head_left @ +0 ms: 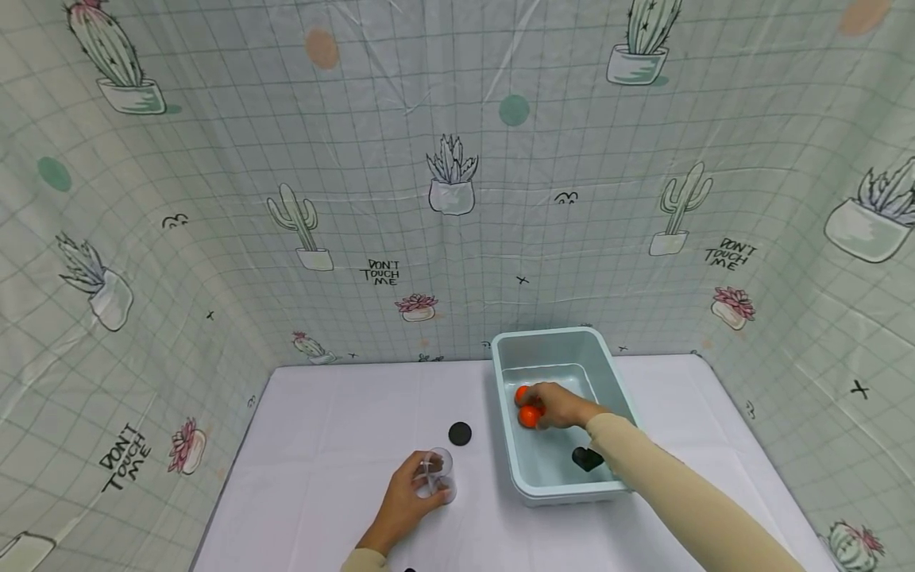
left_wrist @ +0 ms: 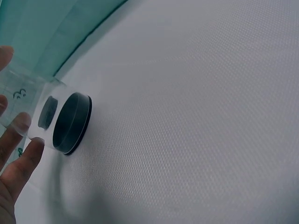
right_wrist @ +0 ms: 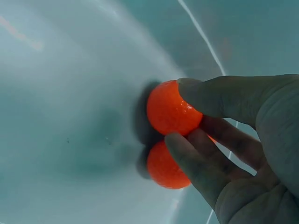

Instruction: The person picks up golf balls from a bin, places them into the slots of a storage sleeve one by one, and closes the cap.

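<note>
My left hand [head_left: 403, 502] grips a clear plastic cylindrical container [head_left: 441, 469] above the left part of the table. In the left wrist view its see-through wall is between thumb and fingers. A round black lid [head_left: 460, 433] lies on the cloth just beyond it; its raised rim shows in that wrist view. My right hand [head_left: 561, 405] reaches into a pale blue-green bin [head_left: 525, 491]. Its thumb and fingertips pinch an orange ball [right_wrist: 170, 109] near the bin's wall. A second orange ball [right_wrist: 166, 168] sits right beside it, partly behind a finger.
A black object [head_left: 588, 458] lies in the near right part of the bin, partly hidden by my right sleeve [head_left: 665, 477]. White cloth covers the table [head_left: 343, 429]. A cactus-print curtain [head_left: 357, 159] surrounds it at the back and both sides.
</note>
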{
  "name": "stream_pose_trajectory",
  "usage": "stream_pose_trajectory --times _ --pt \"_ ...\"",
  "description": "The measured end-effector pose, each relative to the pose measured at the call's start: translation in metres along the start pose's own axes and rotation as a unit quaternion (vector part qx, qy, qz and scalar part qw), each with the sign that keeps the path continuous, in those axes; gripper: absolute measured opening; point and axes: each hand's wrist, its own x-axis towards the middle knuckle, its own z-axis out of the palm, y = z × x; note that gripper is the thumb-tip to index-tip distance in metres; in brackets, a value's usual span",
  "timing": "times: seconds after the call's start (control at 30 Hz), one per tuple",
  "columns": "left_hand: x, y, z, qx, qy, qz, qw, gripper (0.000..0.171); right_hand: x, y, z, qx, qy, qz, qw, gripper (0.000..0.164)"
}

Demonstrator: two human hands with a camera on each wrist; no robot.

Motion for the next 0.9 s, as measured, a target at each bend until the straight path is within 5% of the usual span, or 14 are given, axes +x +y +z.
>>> stream_pose_trajectory --times 0.37,0.73,0.9 --pt "0.0 0.003 0.002 -0.006 0.003 0.007 1.0 0.049 0.006 -0.012 0.009 -0.08 -0.027 0.005 0.996 0.041" --pt "0.001 0.005 0.001 -0.006 0.002 -0.005 1.0 0.05 0.007 -0.02 0.014 -0.103 -0.086 0.046 0.99 0.035" --pt "0.0 0.002 0.001 -0.004 0.0 -0.008 1.0 0.05 0.002 -0.02 0.011 -0.086 -0.077 0.045 0.992 0.029"
